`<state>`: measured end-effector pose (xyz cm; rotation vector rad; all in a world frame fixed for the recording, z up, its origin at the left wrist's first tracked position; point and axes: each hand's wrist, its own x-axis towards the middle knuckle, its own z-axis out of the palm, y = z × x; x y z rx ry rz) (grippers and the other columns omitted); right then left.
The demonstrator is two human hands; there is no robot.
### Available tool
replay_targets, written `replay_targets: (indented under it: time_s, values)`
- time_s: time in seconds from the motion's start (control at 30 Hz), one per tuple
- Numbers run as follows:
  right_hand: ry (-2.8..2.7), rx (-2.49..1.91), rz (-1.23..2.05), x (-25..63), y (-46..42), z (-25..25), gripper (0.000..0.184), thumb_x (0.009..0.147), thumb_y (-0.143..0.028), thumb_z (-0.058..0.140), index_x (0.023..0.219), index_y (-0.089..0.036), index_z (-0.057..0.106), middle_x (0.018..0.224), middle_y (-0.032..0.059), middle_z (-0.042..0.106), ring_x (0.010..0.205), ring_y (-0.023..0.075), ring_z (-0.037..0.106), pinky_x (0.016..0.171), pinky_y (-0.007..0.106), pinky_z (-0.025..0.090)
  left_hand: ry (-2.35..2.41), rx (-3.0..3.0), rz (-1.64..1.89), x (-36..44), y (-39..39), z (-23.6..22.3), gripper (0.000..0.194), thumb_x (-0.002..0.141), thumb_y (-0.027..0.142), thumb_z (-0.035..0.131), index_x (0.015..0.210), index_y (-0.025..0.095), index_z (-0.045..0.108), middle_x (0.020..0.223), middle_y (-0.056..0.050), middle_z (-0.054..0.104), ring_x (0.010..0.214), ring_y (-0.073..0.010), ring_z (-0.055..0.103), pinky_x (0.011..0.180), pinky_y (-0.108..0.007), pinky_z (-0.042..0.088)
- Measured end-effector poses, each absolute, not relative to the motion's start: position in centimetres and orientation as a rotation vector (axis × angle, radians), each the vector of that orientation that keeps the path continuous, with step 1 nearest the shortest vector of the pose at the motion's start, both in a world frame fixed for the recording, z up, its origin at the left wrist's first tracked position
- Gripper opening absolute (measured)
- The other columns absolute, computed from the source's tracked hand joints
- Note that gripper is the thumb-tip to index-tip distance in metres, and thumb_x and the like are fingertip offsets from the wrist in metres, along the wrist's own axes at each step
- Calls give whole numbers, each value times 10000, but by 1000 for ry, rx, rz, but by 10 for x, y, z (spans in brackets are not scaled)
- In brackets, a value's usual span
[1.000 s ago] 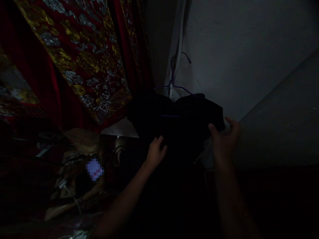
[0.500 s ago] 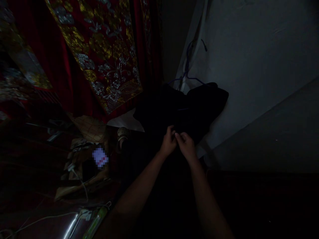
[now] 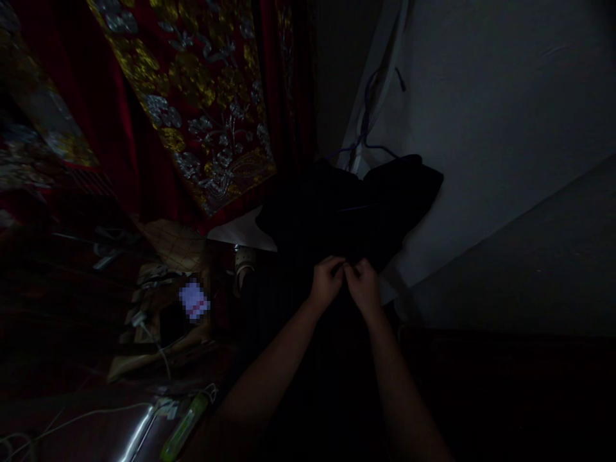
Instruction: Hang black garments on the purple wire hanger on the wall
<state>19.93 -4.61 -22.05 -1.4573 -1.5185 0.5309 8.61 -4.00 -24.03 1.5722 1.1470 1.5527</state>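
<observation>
While a grey wall (image 3: 491, 122) fills the right and a red cloth (image 3: 192, 83) with gold and silver embroidery hangs at left, the dark top (image 3: 332, 224) hangs between them, spread on its purple hanger (image 3: 363, 138). Your left hand (image 3: 328, 282) and right hand (image 3: 364, 287) sit side by side over its front, fingertips bent inward; whether either grip pinches fabric, I cannot tell. In this gloom, I'd work by feel, with light fingertip pressure.
</observation>
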Motion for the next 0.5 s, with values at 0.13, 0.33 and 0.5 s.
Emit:
replay_targets:
  time_s: [0.13, 0.33, 0.5]
  values:
    - [-1400, -1349, 503, 195, -56, -215, 297, 892, -468, 566, 749, -249, 427, 616, -46, 474, 582, 156, 490, 567, 282, 388, 1184, 1517, 1602, 91, -52, -236, 219, 835, 81, 639, 1010, 172, 735, 969, -74, 727, 900, -192, 695, 819, -326, 568]
    - [-1399, -1323, 490, 189, -64, -214, 298, 901, -506, 595, 831, -218, 566, 720, 15, 619, 674, 187, 616, 654, 307, 475, 1258, 1462, 1642, 91, -67, -240, 94, 780, 74, 670, 787, 167, 670, 781, -15, 659, 764, -162, 642, 705, -272, 506]
    - [-1544, -1391, 551, 191, -62, -212, 273, 921, -479, 546, 896, -216, 612, 795, 71, 716, 742, 237, 693, 689, 345, 506, 1256, 1455, 1666, 85, -68, -241, 60, 815, 110, 643, 819, 167, 662, 810, -25, 645, 785, -168, 635, 718, -282, 511]
